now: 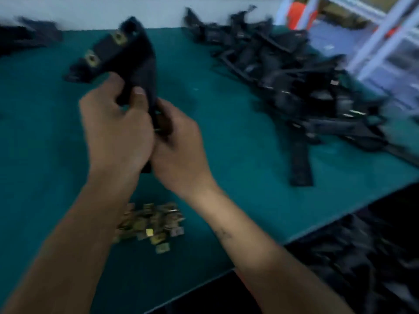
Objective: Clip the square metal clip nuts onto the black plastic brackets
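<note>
I hold one black plastic bracket (133, 60) upright above the green table (238, 137). My left hand (115, 125) grips its lower stem, thumb up against the plastic. My right hand (179, 141) is curled round the bracket's lower end just beside the left. Two brass-coloured clip nuts, one (119, 38) high and one (91, 58) lower left, sit on the bracket's upper arm. A heap of loose clip nuts (152, 225) lies on the table under my forearms. The view is blurred, so whether my right fingers also pinch a nut is hidden.
A large pile of black brackets (294, 80) covers the table's right side. More black brackets (27, 35) lie at the far left. A bin of black parts (362, 257) sits below the table's right edge. White shelving (385, 41) stands at the top right.
</note>
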Available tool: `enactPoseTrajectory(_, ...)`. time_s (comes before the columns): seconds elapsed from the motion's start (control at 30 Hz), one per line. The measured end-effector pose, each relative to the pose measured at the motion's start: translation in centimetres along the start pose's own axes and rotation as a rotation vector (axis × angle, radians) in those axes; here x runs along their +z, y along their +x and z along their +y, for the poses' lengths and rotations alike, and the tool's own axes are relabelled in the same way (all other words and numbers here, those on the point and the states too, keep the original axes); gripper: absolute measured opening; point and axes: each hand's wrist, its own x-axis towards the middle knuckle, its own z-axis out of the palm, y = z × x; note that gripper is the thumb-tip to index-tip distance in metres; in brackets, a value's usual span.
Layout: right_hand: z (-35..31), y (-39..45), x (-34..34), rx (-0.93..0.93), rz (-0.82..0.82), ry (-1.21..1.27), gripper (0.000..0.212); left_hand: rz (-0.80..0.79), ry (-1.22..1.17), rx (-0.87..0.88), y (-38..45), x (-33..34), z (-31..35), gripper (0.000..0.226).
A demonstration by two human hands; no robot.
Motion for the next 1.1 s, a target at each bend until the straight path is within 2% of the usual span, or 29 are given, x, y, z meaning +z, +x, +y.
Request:
enactPoseTrajectory(0.1, -0.7, -3.8, -5.9, 0.069, 0.131, 0.122, 0.020, -0.333, -0.078, -0.043, -4.3, 3.4, 1.7, 0.030)
enactPoseTrajectory(0.17, -0.8, -7.6, -10.6, 0.145, 0.196, 0.318, 0.032, -0.549, -0.154, -0.065, -8.7, 5.9, 3.9, 0.031)
enactPoseTrajectory(0.23, -1.0, -12.1, -15.5, 0.248, 0.274, 0.485, 0.046, -0.671, -0.099, 0.138, -13.8, 8.0, 6.7, 0.030)
enactPoseTrajectory(0.3, -1.2, -16.5, -20.4, 0.329, 0.382, 0.498, 0.049, -0.777, -0.030, 0.315, -18.5, 10.4, 9.3, 0.035)
enactPoseTrajectory(0.47, 1.6, -25.1, -30.8, 0.569, 0.973, 0.449, 0.037, -1.246, 0.063, 0.224, -29.9, 19.7, 12.0, 0.032)
enactPoseTrajectory(0.6, 6.4, -29.0, -37.8, 0.769, 1.320, 0.350, 0.022, -1.646, 0.070, 0.121, -37.0, 25.7, 12.7, 0.050)
enactPoseTrajectory(0.67, 8.5, -30.0, -41.4, 0.849, 1.479, 0.313, 0.015, -1.741, 0.051, 0.065, -39.2, 27.3, 12.8, 0.052)
enactPoseTrajectory(0.77, 10.3, -30.4, -46.0, 0.940, 1.437, 0.220, 0.010, -1.799, 0.044, 0.069, -41.1, 27.5, 12.6, 0.049)
enactPoseTrajectory(0.87, 11.5, -30.6, -48.9, 0.984, 1.405, 0.193, 0.032, -1.880, 0.063, 0.097, -41.6, 27.0, 11.6, 0.048)
enactPoseTrajectory(0.97, 12.6, -31.0, -49.4, 1.022, 1.452, 0.252, 0.029, -1.862, 0.061, 0.078, -41.2, 27.2, 11.0, 0.046)
enactPoseTrajectory(1.1, 12.5, -31.9, -48.7, 1.057, 1.238, 0.325, 0.031, -1.821, 0.024, 0.057, -41.2, 27.6, 11.6, 0.044)
